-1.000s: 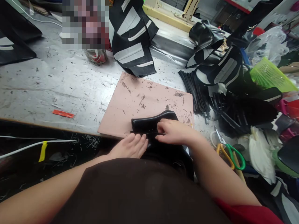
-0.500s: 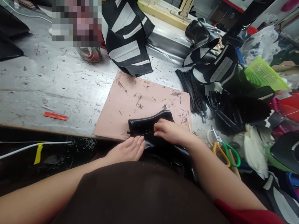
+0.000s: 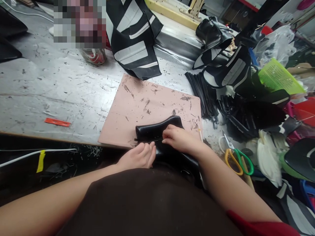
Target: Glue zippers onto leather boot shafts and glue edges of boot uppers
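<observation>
A glossy black leather piece [image 3: 154,129] lies on the near edge of a pink cutting board [image 3: 147,105] and hangs over the table's front. My right hand [image 3: 178,139] rests on it with fingers curled, pinching a thin black strip [image 3: 147,140] that runs along the piece. My left hand [image 3: 139,155] lies at the board's front edge with fingers together and stretched out flat, fingertips touching the leather just below the strip.
Scissors with yellow and green handles [image 3: 237,157] lie right of the board. Black strips [image 3: 203,93] and black-and-white bag pieces [image 3: 134,39] crowd the back and right, beside a green mesh basket [image 3: 279,77]. A red tag [image 3: 57,122] and a jar [image 3: 94,55] sit on the scratched metal table [image 3: 49,88].
My left hand has slid slightly right and forward, closer to the strip. My right hand has stayed on the leather, barely shifting.
</observation>
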Available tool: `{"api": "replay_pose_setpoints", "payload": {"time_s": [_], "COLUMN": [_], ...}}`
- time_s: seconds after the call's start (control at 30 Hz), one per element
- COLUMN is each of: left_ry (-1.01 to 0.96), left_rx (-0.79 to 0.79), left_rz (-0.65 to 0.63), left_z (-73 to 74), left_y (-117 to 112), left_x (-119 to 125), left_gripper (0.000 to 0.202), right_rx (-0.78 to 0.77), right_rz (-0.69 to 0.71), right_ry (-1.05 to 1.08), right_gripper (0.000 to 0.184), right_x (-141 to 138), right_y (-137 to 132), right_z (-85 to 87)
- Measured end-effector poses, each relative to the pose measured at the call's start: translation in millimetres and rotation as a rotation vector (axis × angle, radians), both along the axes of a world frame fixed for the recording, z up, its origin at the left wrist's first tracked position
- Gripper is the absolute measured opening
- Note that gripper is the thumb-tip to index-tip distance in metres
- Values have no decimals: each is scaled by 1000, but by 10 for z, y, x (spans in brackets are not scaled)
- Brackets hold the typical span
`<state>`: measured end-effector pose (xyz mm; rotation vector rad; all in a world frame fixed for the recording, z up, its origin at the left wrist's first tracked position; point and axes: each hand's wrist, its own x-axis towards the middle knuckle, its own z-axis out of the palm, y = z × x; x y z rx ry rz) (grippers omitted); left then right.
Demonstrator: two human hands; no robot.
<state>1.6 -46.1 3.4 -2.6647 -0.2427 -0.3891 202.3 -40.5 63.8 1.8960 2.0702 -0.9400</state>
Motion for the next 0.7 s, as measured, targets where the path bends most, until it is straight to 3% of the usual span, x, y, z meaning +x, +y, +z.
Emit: {"api": "replay_pose_setpoints", "payload": {"time_s": [0.2, 0.3, 0.47, 0.7], "left_ry": [80, 135, 48, 92], "left_rx": [-14, -12, 20, 13], "left_rz": [-14, -11, -26, -27], "left_z": [115, 97, 40, 68], "left_y": [39, 31, 2, 5], "left_x": [116, 149, 162, 211], "left_gripper": [29, 32, 28, 26], "right_rx": [16, 20, 28, 59], "right_rz": [20, 26, 59, 129], "right_ry": [-23, -63, -150, -269], "right_gripper": [10, 11, 14, 18], "right_x": [-17, -45, -102, -163], "right_y": [-1, -4, -4, -5], "right_z": [-21, -13, 15, 29]}}
